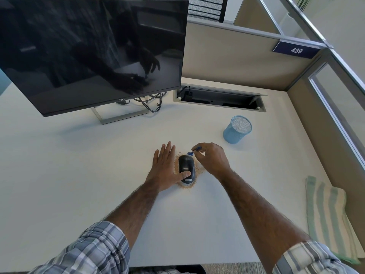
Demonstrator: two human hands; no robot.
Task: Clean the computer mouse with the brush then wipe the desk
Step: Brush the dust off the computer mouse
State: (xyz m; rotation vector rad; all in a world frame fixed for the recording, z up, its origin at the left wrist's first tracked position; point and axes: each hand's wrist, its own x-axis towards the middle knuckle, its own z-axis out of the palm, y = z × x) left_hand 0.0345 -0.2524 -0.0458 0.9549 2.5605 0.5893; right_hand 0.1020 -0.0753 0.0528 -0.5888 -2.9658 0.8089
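Head view: a black mouse (185,167) lies on the white desk (79,165), just in front of the person and near the desk's middle, its far end pointing toward the partition (237,62). A ring of tan crumbs (198,173) lies on the desk around it, thickest at its near end and right side.

The left hand (165,165) lies flat on the desk just left of the mouse, fingers straight and together, the thumb pressed across the mouse's near end beside a small label.

The right hand (212,157) hangs over the right of the mouse, fingers curled, pinching a small blue brush (196,149) between thumb and fingertips. The brush slants down to the left and its pale tip touches the mouse's far end.

A blue mesh cup (237,129) stands behind and to the right, well apart from the hands. A green-and-cream striped towel (325,214) lies folded at the desk's right edge. A dark monitor (88,52) stands at the back left, with cables (152,103) behind its stand and an open cable tray (219,99) beside it. A plate on the partition reads 439 (296,50). Both plaid sleeves (94,252) are rolled above the forearms
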